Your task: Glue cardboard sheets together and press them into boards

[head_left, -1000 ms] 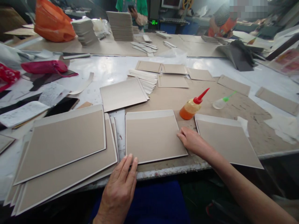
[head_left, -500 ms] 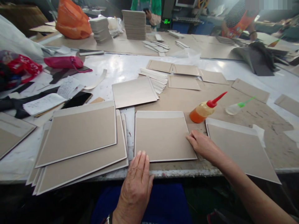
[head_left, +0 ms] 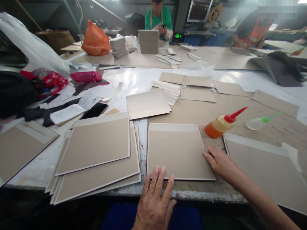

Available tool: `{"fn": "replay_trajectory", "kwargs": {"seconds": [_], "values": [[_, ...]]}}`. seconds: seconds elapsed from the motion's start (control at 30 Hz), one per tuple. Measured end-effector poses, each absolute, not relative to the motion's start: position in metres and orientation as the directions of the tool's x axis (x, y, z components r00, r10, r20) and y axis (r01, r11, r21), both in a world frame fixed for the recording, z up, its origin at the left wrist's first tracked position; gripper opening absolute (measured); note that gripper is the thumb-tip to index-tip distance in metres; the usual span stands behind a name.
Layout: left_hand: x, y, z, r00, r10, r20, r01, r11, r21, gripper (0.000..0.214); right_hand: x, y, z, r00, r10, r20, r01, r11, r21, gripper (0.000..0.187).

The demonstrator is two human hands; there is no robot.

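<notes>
A brown cardboard sheet with a pale border lies flat at the table's near edge. My left hand rests open at its near edge, with the fingertips spread on the card. My right hand lies against the sheet's right edge, fingers curled loosely and touching the card; nothing shows inside them. A stack of similar sheets lies to the left and another sheet to the right.
An orange glue bottle with a red nozzle lies behind my right hand, a clear bottle with a green tip further right. Smaller cards, papers and a phone sit mid-table. Other people work at the far side.
The view has lifted and shifted, so everything sits lower and further right in the picture. My left hand's fingers have spread a little on the card edge. My right hand keeps its place.
</notes>
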State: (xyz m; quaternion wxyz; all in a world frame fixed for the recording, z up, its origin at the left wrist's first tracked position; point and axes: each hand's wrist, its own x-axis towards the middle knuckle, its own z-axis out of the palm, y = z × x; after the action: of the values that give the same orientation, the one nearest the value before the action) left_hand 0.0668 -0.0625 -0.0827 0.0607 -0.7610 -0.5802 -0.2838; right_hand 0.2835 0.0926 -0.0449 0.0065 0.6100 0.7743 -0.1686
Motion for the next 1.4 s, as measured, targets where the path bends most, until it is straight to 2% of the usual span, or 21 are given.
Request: {"fn": "replay_trajectory", "kwargs": {"seconds": [0.07, 0.17, 0.4, 0.57, 0.63, 0.9, 1.03, 1.23, 1.4], "values": [[0.067, -0.060, -0.088, 0.165, 0.814, 0.556, 0.909, -0.345, 0.235, 0.040, 0.284, 0.093, -0.047, -0.260, 0.945, -0.199, 0.939, 0.200, -0.281, 0.021], [0.068, -0.056, -0.094, 0.197, 0.808, 0.556, 0.894, -0.380, 0.236, 0.037, 0.283, 0.091, -0.045, -0.248, 0.953, -0.173, 0.932, 0.186, -0.310, 0.021], [0.064, -0.044, -0.110, 0.239, 0.712, 0.660, 0.882, -0.443, 0.159, 0.030, 0.275, 0.085, -0.034, -0.195, 0.957, -0.215, 0.948, 0.128, -0.292, 0.018], [0.049, -0.037, -0.111, 0.452, 0.643, 0.618, 0.849, -0.522, -0.078, 0.035, 0.274, 0.084, -0.029, -0.178, 0.962, -0.208, 0.950, 0.113, -0.291, 0.017], [0.046, -0.037, -0.104, 0.491, 0.643, 0.588, 0.837, -0.536, -0.113, 0.038, 0.274, 0.084, -0.028, -0.190, 0.959, -0.210, 0.947, 0.122, -0.297, 0.017], [0.054, -0.048, -0.075, 0.394, 0.793, 0.464, 0.883, -0.466, 0.047, 0.048, 0.275, 0.083, -0.030, -0.210, 0.955, -0.210, 0.951, 0.151, -0.269, 0.016], [0.056, -0.051, -0.073, 0.369, 0.817, 0.444, 0.883, -0.457, 0.106, 0.048, 0.274, 0.082, -0.029, -0.211, 0.955, -0.206, 0.956, 0.158, -0.246, 0.016], [0.061, -0.051, -0.070, 0.284, 0.825, 0.489, 0.869, -0.437, 0.232, 0.036, 0.272, 0.080, -0.029, -0.203, 0.962, -0.184, 0.964, 0.164, -0.209, 0.016], [0.063, -0.050, -0.069, 0.252, 0.837, 0.486, 0.870, -0.416, 0.265, 0.033, 0.271, 0.080, -0.027, -0.209, 0.960, -0.184, 0.969, 0.178, -0.174, 0.015]]}}
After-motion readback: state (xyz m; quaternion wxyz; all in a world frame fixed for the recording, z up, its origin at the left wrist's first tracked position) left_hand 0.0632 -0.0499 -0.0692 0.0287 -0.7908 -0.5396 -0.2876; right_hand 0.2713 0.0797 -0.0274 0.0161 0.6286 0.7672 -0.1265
